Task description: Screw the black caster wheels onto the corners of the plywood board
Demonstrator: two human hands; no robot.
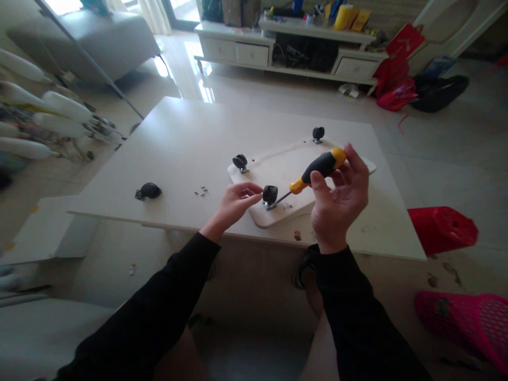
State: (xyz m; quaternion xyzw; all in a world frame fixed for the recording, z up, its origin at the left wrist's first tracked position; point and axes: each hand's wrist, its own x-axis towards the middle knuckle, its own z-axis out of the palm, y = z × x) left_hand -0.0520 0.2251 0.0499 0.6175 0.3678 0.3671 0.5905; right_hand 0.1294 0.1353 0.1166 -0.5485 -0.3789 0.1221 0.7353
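Note:
My right hand (pixel 342 193) is closed around a screwdriver (pixel 320 167) with a black and yellow handle. Its shaft slants down to the metal plate of a black caster wheel (pixel 270 194) at the near edge of a white board (pixel 278 169). The fingers of my left hand (pixel 239 203) pinch that caster from the left side. Two more casters stand upright on the board, one at its left corner (pixel 240 162) and another at the far side (pixel 318 133). A loose caster (pixel 149 191) lies on the table to the left, and several small screws (pixel 201 192) are scattered beside my left hand.
The white table (pixel 174 137) carries the board. A red plastic stool (pixel 444 230) stands past its right edge, with a pink mesh basket (pixel 468 323) nearer to me. A white cabinet (pixel 254 53) with clutter lines the back; a grey bench (pixel 83 45) is at left.

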